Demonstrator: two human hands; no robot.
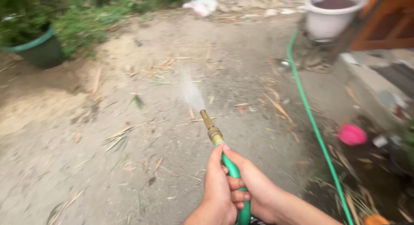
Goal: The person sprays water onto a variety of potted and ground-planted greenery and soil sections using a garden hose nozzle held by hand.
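Observation:
Both hands grip a green garden hose (233, 168) low in the middle of the view. My left hand (217, 188) wraps it from the left, my right hand (249, 178) from the right, fingers overlapping. A brass nozzle (210, 127) sticks out above the hands, pointing up and left. A fine spray of water (190, 92) leaves its tip over bare sandy ground (129, 134). The rest of the green hose (310, 117) runs along the right side toward the back.
A dark green planter (41, 50) with foliage stands at far left. A white pot (331, 15) sits at the back right by orange wooden framing. A pink round object (352, 135) lies at right among litter. Dry leaves and twigs scatter the ground.

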